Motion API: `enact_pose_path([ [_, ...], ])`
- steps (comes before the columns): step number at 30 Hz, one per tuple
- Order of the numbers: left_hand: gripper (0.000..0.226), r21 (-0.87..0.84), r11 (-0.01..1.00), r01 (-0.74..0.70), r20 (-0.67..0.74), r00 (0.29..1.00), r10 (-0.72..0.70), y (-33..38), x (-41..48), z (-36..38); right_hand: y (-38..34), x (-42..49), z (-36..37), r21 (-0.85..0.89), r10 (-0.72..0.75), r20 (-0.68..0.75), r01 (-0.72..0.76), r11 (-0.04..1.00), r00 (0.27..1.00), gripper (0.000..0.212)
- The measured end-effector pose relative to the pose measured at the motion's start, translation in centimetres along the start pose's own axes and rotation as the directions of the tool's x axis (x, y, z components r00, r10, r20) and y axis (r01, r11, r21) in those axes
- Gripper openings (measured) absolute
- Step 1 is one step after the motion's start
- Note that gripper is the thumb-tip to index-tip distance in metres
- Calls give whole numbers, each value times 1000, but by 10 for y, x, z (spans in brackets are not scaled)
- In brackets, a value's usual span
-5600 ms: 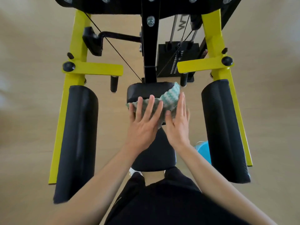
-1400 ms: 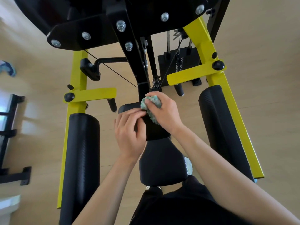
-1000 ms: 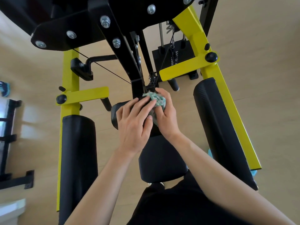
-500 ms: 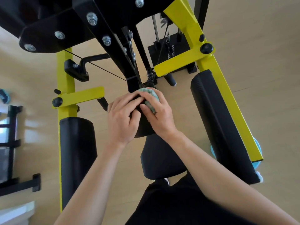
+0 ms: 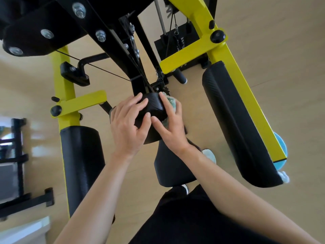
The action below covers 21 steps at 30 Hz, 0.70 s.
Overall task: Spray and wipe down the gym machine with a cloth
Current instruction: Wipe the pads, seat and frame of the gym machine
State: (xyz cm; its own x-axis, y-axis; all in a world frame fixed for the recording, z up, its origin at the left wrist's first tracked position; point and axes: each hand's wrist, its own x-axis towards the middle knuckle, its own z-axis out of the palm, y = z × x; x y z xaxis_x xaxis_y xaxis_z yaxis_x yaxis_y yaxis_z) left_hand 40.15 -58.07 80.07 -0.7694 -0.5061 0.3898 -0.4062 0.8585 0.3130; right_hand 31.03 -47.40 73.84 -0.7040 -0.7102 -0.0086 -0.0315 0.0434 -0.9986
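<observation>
The gym machine has a yellow frame and black pads. Its small black back pad sits at centre, under the black upright post. My left hand rests on the pad's front left, fingers spread over it. My right hand is on the pad's right side and grips a bunched green-and-white cloth against that edge, with its thumb on the pad's front. Most of the cloth is hidden under my fingers.
The black seat lies below my hands. Long black arm pads stand at left and right. The weight stack is behind. A blue round object lies on the floor at right, a black rack at far left.
My right hand has slid the cloth from the pad's top round to its right side. My left hand stays on the pad with its fingers spread wider. The view has tilted and moved closer.
</observation>
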Motion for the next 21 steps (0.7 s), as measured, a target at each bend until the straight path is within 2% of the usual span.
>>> enact_pose_path([
  [3,30,12,1000,-11,-1,1000,11,0,0,0,5,1,-1,-50,-61,-17,60,997,998,66],
  [10,28,8,1000,-28,-35,999,28,0,-1,3,57,-14,-7,-29,236,-21,-236,971,972,87],
  [12,28,13,999,-45,-39,998,46,-1,-1,4,67,-16,-6,-35,269,-33,-270,962,963,90],
  [17,29,26,997,-69,-52,996,70,-5,-1,5,55,-27,7,-61,238,-65,-241,969,969,94],
  [21,31,45,995,-84,-50,995,86,-7,-3,6,43,-32,18,-67,153,-122,-162,985,981,100],
])
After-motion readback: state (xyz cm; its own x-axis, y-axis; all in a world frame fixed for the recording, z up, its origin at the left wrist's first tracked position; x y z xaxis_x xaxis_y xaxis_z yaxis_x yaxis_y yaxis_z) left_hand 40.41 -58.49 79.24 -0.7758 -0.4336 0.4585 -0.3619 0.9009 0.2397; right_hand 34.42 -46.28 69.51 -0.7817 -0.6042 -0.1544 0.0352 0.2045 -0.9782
